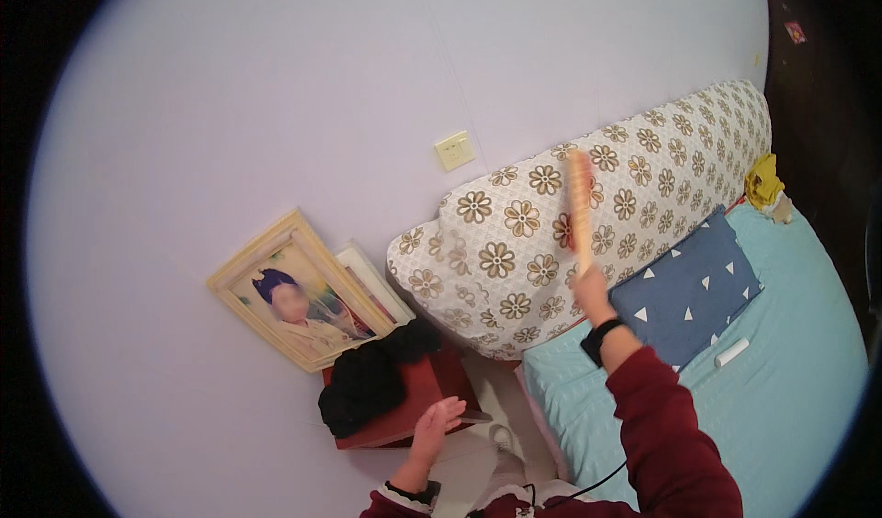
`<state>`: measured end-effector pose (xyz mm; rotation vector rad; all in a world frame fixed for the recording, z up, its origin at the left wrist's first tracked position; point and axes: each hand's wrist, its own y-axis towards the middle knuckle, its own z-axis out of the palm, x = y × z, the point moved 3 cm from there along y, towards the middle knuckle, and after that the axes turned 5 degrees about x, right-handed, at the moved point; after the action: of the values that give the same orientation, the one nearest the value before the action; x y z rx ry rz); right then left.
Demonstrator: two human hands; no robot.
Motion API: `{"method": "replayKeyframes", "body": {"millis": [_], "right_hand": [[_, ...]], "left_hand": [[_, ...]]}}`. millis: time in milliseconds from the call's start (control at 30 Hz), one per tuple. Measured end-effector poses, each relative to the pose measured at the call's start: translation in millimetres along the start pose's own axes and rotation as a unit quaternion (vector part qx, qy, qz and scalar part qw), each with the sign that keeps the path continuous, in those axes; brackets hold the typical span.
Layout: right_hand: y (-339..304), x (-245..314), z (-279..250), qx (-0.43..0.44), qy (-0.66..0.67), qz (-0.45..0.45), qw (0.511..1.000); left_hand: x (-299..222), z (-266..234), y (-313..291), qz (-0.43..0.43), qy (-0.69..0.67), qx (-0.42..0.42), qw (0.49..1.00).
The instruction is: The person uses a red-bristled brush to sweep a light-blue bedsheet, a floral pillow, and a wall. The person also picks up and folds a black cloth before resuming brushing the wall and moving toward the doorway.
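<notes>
My right hand (591, 290) is wrapped round the handle of a long wooden brush (581, 207), raised in front of the headboard cover (520, 265). Motion smears the brush, and a reddish strip shows along its sides. The cover is whitish with brown flowers; whether the brush touches it, I cannot tell. Down at the left, my left hand (435, 422) is held beside the front of a red cabinet (427, 385), its fingers stretched out and nothing in them. Right of my right forearm lies a blue pillow (687, 293) with white triangles.
A framed portrait (308, 297) leans on the wall upon the cabinet, beside black cloth (363, 389). On the light-blue bed sheet (781, 371) lies a small white cylinder (731, 352). Yellow cloth (763, 182) sits at the far bed corner. A wall socket (455, 150) is above the headboard.
</notes>
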<state>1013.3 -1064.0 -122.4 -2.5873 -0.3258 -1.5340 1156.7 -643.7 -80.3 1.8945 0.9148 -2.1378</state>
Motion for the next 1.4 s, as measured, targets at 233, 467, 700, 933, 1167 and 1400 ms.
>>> {"method": "replayKeyframes", "body": {"millis": [233, 467, 700, 933, 1167, 1400], "right_hand": [[-128, 86, 67, 0.285, -0.141, -0.263, 0.911], [-126, 139, 122, 0.244, -0.206, -0.172, 0.932], [-144, 133, 117, 0.195, -0.151, -0.103, 0.964], [-131, 118, 79, 0.290, -0.157, -0.124, 0.936], [-11, 81, -42, 0.183, 0.019, 0.098, 0.978], [118, 11, -176, -0.182, -0.048, 0.060, 0.980]], "left_hand": [[-30, -61, 83, 0.019, -0.059, -0.052, 0.997], [-55, -127, 154, 0.037, -0.151, -0.102, 0.983], [-43, -173, 207, 0.019, -0.229, -0.159, 0.960], [-97, -128, 248, 0.124, -0.173, -0.115, 0.970], [-185, -51, 272, 0.265, -0.007, -0.068, 0.962], [-234, 61, 350, 0.405, 0.433, -0.010, 0.805]]}}
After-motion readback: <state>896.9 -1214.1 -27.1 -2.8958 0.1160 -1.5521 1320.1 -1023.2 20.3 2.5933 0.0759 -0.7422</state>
